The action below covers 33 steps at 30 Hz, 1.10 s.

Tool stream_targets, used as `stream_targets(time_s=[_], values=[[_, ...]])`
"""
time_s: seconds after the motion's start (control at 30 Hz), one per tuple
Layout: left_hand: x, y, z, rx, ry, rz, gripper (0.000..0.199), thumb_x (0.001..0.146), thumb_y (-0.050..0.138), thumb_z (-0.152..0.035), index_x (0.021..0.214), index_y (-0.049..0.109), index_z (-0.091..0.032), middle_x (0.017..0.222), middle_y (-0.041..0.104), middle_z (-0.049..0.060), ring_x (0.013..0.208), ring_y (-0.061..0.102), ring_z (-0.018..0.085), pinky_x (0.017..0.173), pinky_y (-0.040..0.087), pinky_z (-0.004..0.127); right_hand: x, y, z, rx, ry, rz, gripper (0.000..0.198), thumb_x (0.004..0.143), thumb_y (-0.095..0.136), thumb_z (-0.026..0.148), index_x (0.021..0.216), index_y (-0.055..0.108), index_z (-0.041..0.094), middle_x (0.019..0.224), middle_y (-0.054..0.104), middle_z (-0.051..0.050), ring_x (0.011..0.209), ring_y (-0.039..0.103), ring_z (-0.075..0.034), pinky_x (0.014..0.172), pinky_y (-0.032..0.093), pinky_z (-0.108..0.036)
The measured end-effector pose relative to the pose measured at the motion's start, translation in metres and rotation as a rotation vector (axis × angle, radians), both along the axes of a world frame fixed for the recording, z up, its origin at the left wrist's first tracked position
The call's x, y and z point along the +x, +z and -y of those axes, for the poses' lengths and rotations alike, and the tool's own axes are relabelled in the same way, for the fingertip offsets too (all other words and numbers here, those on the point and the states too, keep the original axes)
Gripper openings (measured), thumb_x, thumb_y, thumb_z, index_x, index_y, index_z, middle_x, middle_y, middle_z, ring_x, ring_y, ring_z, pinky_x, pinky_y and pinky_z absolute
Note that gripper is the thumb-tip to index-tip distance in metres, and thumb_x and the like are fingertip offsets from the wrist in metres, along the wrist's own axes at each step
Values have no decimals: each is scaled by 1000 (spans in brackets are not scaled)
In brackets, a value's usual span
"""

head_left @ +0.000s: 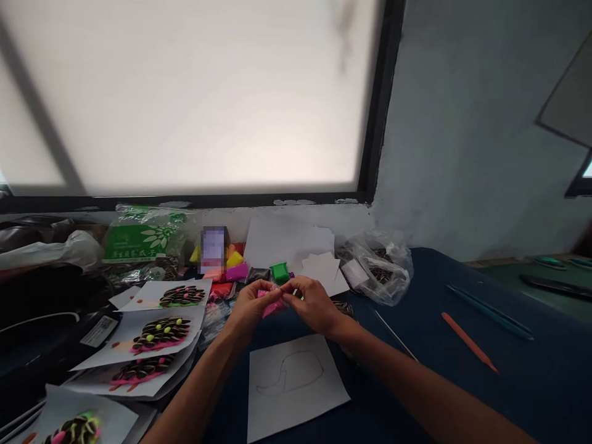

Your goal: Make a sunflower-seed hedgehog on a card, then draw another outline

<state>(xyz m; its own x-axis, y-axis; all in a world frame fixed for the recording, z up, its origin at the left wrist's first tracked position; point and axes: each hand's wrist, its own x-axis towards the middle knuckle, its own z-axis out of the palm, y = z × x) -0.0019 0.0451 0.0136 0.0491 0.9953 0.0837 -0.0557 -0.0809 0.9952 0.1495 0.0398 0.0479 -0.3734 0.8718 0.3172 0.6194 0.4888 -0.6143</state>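
Here both hands (283, 300) pinch pink clay (271, 302) over a dark blue table (531, 376) — frosted window (185, 92) behind

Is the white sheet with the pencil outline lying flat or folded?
Flat and spread out. The white sheet lies unfolded on the dark table, its drawn outline fully visible, all edges showing.

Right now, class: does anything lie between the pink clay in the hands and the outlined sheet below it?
Nothing visible does. Both the left hand and right hand grip the pink clay above the outlined sheet, whose drawn surface lies bare.
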Motion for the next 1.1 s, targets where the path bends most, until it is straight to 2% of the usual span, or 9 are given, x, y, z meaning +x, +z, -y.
stream_targets(time_s=[0.13,0.2,0.3,0.5,0.63,0.77,0.97,1.03,1.1], values=[[-10,0,-3,72,75,-245,39,65,67,-49,89,59,-18,73,65,2,67,66,20,58,50,28,11,16,0,-46,-60,175,25,90,55,26,110,67,16,96,71,-6,72,66,-14,66,45,-23],[-16,-1,-5,112,131,-404,31,68,64,-41,88,63,-18,75,63,3,68,64,22,59,48,30,20,24,3,-75,-108,320,19,85,61,27,94,70,13,87,71,-10,79,66,-21,66,43,-26],[-21,-4,-7,193,203,-611,15,69,63,-27,82,68,-19,82,66,7,84,61,26,78,46,37,31,29,15,-159,-129,545,10,74,69,21,69,69,12,72,69,-13,75,67,-28,63,42,-29],[-16,2,3,496,291,-952,36,76,59,-15,111,67,-20,123,58,14,118,43,35,102,27,49,32,23,35,-186,-155,737,17,78,52,4,82,66,11,84,69,-19,83,66,-32,66,42,-34],[-4,12,9,476,60,-1009,26,84,47,-12,88,71,-20,99,66,12,100,53,29,88,36,40,34,20,37,-181,-144,740,23,77,49,0,90,63,13,89,68,-17,84,65,-31,67,40,-34],[1,16,11,303,-207,-996,14,71,60,-14,64,70,-21,67,67,3,65,59,20,59,38,27,39,15,38,-166,-137,687,29,76,45,-3,95,60,12,86,66,-17,80,64,-31,65,38,-34],[-7,22,15,49,-464,-973,9,54,73,-20,62,71,-20,59,66,-1,52,57,16,43,33,23,41,19,35,-163,-59,461,23,78,47,8,95,59,17,76,62,-6,72,59,-21,62,38,-29],[-8,23,16,14,-487,-965,7,54,71,-21,61,70,-19,58,64,-1,53,56,16,44,33,22,42,21,34,-254,23,296,25,82,38,12,95,58,18,70,58,-2,63,56,-15,58,39,-26],[-9,24,15,-3,-494,-955,5,56,70,-22,61,70,-20,57,63,-2,54,55,15,45,33,22,41,20,36,-512,167,-43,30,81,33,13,99,58,17,68,54,1,56,52,-11,54,40,-23]])
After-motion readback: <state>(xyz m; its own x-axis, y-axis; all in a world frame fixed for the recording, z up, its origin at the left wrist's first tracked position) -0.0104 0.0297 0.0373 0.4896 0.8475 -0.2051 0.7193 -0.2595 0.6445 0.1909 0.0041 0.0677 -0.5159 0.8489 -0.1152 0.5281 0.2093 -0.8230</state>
